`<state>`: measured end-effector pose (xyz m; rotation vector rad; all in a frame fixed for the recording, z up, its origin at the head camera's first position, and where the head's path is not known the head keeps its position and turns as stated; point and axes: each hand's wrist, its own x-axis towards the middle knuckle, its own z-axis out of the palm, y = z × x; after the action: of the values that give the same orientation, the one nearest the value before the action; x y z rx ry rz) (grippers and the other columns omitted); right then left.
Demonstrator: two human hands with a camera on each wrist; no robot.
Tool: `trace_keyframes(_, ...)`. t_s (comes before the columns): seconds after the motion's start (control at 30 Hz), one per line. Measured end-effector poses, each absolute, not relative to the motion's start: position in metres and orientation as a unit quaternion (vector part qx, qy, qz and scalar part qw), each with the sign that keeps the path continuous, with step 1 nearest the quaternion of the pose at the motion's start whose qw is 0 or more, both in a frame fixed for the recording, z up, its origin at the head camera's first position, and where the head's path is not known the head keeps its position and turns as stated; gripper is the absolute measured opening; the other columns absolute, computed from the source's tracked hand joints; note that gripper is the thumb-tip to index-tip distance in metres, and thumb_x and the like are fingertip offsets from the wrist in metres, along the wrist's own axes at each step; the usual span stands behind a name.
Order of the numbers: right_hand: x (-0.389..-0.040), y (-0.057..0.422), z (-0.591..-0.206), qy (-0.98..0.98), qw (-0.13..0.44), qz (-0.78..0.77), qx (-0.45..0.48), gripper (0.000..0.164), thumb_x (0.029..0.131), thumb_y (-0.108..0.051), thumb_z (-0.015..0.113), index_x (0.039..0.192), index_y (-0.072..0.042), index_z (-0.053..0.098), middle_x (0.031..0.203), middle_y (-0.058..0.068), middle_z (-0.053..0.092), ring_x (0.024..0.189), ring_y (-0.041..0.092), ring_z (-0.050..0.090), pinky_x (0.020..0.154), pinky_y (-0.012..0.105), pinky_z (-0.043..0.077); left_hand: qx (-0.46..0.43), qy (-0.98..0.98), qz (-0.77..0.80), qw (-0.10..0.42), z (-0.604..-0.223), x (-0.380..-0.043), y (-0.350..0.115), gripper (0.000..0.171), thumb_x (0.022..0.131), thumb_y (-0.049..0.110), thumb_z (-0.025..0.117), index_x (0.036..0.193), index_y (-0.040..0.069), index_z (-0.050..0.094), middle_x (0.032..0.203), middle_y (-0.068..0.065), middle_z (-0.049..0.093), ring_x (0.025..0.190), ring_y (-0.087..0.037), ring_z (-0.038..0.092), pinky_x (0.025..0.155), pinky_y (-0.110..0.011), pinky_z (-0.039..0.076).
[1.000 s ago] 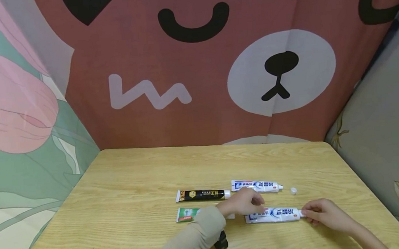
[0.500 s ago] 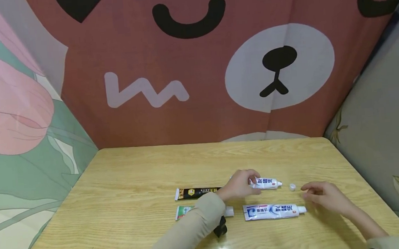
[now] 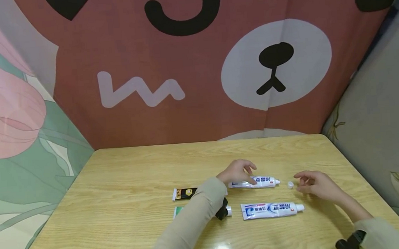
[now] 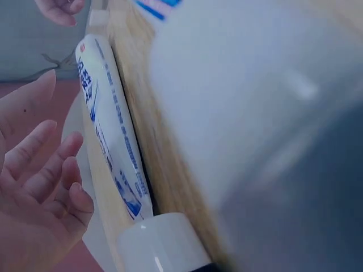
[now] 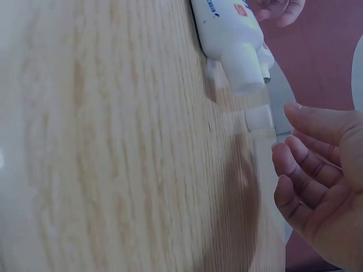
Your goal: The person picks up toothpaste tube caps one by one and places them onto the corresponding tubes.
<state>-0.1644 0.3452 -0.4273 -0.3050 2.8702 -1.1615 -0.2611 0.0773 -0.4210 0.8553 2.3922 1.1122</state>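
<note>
My left hand [image 3: 237, 171] reaches over the far white-and-blue toothpaste tube [image 3: 265, 181], fingers loosely bent and holding nothing; in the left wrist view they stand beside the tube [image 4: 110, 119]. The far tube's narrow nozzle [image 3: 277, 182] is bare. A loose white cap [image 3: 290, 185] sits on the table just off that nozzle. My right hand [image 3: 317, 185] hovers right beside this cap, thumb and fingers apart; the right wrist view shows a gap between thumb and cap [image 5: 259, 118]. Nearer lies a second white-and-blue toothpaste tube [image 3: 271, 210] with its cap on.
A black tube [image 3: 183, 194] and a green tube [image 3: 178, 211] lie to the left, partly hidden by my left sleeve [image 3: 196, 218]. All rest on a wooden table [image 3: 130, 231]. A bear-print cloth [image 3: 171, 122] hangs behind the table's far edge.
My right hand has let go of the near tube's cap end and moved away to the loose cap. My left hand has moved from the near tube to the far one.
</note>
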Motion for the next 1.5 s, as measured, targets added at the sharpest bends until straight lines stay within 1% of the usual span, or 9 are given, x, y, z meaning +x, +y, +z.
trace_keyframes(0.1,-0.169,0.346,-0.428,0.918,0.032,-0.382,-0.099,0.042,0.079,-0.011,0.07,0.113,0.01,0.054,0.078,0.006,0.055,0.062,0.01,0.051,0.05,0.025,0.04,0.305,0.85,0.383,0.193,-0.42,-0.266,0.079,0.047,0.069,0.015,0.08,0.111,0.007,0.063,0.088,0.0,0.062,0.079,-0.006,0.052,0.072,-0.019,0.041)
trace_keyframes(0.27,-0.175,0.345,-0.431,0.908,0.045,-0.404,-0.106,0.044,0.078,-0.012,0.071,0.113,0.01,0.054,0.078,0.007,0.054,0.061,0.012,0.054,0.051,0.027,0.044,0.283,0.847,0.384,0.235,-0.418,-0.272,0.082,0.044,0.071,0.018,0.079,0.111,0.009,0.063,0.086,0.001,0.06,0.077,-0.008,0.053,0.071,-0.022,0.043)
trace_keyframes(0.47,-0.18,0.343,-0.438,0.904,0.054,-0.408,-0.115,0.042,0.078,-0.011,0.071,0.111,0.011,0.055,0.076,0.007,0.052,0.06,0.01,0.051,0.051,0.027,0.045,0.265,0.847,0.378,0.264,-0.419,-0.278,0.085,0.038,0.072,0.02,0.078,0.107,0.01,0.065,0.086,0.004,0.06,0.078,-0.008,0.055,0.072,-0.024,0.043)
trace_keyframes(0.67,-0.184,0.342,-0.44,0.908,0.059,-0.402,-0.105,0.039,0.076,-0.012,0.072,0.106,0.009,0.058,0.076,0.006,0.052,0.063,0.009,0.047,0.052,0.025,0.043,0.257,0.863,0.35,0.258,-0.42,-0.282,0.087,0.034,0.068,0.018,0.081,0.099,0.011,0.068,0.088,0.004,0.062,0.08,-0.008,0.055,0.078,-0.023,0.042)
trace_keyframes(0.9,-0.185,0.34,-0.442,0.918,0.051,-0.382,-0.096,0.03,0.075,-0.013,0.074,0.098,0.003,0.062,0.074,0.003,0.051,0.066,0.009,0.045,0.055,0.023,0.039,0.231,0.887,0.312,0.251,-0.425,-0.277,0.094,0.023,0.066,0.013,0.082,0.084,0.017,0.068,0.091,0.006,0.06,0.083,-0.008,0.052,0.075,-0.023,0.042)
trace_keyframes(1.03,-0.185,0.34,-0.443,0.923,0.046,-0.371,-0.096,0.021,0.077,-0.013,0.072,0.092,-0.001,0.064,0.074,0.002,0.051,0.066,0.009,0.044,0.056,0.023,0.037,0.235,0.895,0.285,0.248,-0.425,-0.275,0.097,0.022,0.068,0.013,0.08,0.086,0.016,0.068,0.094,0.005,0.061,0.087,-0.009,0.052,0.077,-0.023,0.042)
trace_keyframes(1.13,-0.185,0.339,-0.442,0.924,0.045,-0.366,-0.098,0.017,0.078,-0.013,0.072,0.09,-0.003,0.064,0.074,0.002,0.051,0.066,0.009,0.044,0.056,0.023,0.037,0.247,0.9,0.264,0.245,-0.423,-0.274,0.098,0.023,0.07,0.014,0.079,0.09,0.014,0.068,0.091,0.005,0.061,0.085,-0.008,0.053,0.076,-0.021,0.042)
trace_keyframes(1.3,-0.183,0.338,-0.44,0.926,0.047,-0.362,-0.092,0.018,0.078,-0.015,0.072,0.09,-0.004,0.064,0.078,0.002,0.055,0.069,0.012,0.046,0.057,0.024,0.039,0.257,0.902,0.245,0.247,-0.422,-0.273,0.099,0.021,0.071,0.015,0.079,0.089,0.012,0.068,0.082,0.007,0.058,0.076,-0.007,0.051,0.07,-0.019,0.043)
trace_keyframes(1.5,-0.179,0.337,-0.433,0.914,0.063,-0.394,-0.072,0.021,0.081,-0.014,0.068,0.095,0.0,0.061,0.083,0.006,0.059,0.069,0.015,0.05,0.055,0.027,0.043,0.278,0.898,0.25,0.231,-0.422,-0.275,0.099,0.018,0.073,0.013,0.077,0.086,0.01,0.066,0.08,0.006,0.055,0.073,-0.007,0.048,0.065,-0.019,0.042)
